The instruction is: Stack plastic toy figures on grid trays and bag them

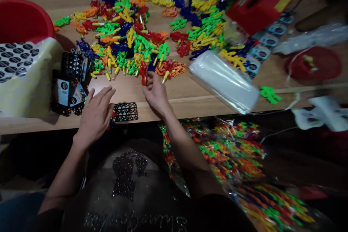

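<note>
My right hand (155,93) pinches a small red plastic toy piece (143,72) at the near edge of a heap of toys. My left hand (95,116) lies at the table's front edge with its fingers stretched out and a little apart. Beside its thumb rests a black plastic lattice strip (126,111), and bits of red and blue toy peek out under the palm. The heap of small plastic toys (130,40) is red, green, yellow, blue and orange, many with yellow tips. Left of it lie stacked black lattice strips (73,66) with printed cards.
A red tub (24,18) and a sheet of black stickers (17,59) stand at the left. At the right are a stack of clear plastic bags (224,81), a red box-like device (268,5) and a red lid (312,63). Filled bags (231,152) lie below the table edge.
</note>
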Available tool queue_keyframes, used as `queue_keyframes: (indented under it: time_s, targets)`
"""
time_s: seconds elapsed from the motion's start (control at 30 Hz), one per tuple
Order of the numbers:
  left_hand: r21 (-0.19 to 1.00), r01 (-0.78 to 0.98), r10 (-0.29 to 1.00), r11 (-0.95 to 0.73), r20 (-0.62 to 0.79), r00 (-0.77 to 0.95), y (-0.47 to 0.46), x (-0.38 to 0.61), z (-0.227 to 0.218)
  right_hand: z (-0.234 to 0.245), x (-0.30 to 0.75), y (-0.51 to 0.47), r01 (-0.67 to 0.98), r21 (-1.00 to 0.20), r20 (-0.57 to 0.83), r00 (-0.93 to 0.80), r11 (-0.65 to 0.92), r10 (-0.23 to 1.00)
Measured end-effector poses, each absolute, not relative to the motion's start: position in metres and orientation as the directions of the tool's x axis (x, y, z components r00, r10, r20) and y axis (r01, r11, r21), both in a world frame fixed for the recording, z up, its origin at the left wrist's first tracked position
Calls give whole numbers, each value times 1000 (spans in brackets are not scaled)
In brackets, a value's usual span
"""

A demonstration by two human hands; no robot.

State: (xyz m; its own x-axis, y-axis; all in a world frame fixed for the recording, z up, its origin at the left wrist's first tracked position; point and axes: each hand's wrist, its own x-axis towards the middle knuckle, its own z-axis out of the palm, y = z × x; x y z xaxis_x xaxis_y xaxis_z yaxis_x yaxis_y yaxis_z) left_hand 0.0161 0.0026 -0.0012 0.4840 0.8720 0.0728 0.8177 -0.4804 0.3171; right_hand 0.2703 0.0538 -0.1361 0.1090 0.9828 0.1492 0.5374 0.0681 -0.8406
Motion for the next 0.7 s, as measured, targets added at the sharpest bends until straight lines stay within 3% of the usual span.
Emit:
queue_keyframes:
  time_s: [0.13,0.27,0.37,0.57,0.7]
  targets:
    - [293,827,873,-479,63,483,5,19,1,-120,225,37,369,-889,181,-257,270,949]
    - [289,825,871,-485,75,485,6,19,2,-118,192,40,287,-916,155,-391,280,907]
    - [300,817,866,-492,74,494,7,19,2,-125,183,39,347,-890,118,-454,297,883]
    - [294,828,872,-477,40,488,4,19,5,-136,166,21,591,-705,146,-420,392,896]
    - [252,812,843,-527,33,537,7,23,5,-131,161,23,626,-653,115,-473,425,874]
